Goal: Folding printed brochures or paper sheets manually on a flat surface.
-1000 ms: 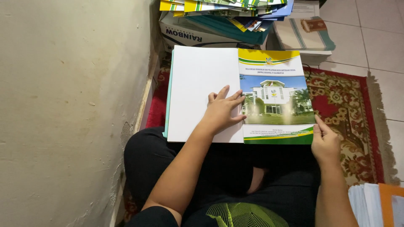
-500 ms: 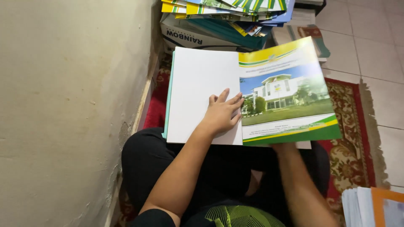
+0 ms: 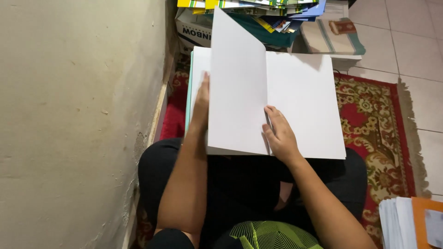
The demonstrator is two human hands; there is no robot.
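Note:
A large white booklet [image 3: 300,101] lies open on my lap, its pages blank. One white leaf [image 3: 237,87] stands half turned, tilted over toward the left. My left hand [image 3: 201,103] lies flat on the left page, partly hidden behind that leaf, fingers pointing away from me. My right hand [image 3: 279,133] rests near the spine on the right page, its fingers at the lower edge of the raised leaf. My legs in black trousers [image 3: 249,184] are crossed under the booklet.
A cream wall [image 3: 78,120] runs close along my left. A pile of green, yellow and blue booklets [image 3: 258,11] sits on a box ahead. A red patterned rug [image 3: 374,124] covers the tiled floor. A stack of papers [image 3: 408,221] lies at bottom right.
The green and yellow cover with a building picture has been swung over to the left and is out of sight. White inside pages now show, and my right hand moved in to the spine.

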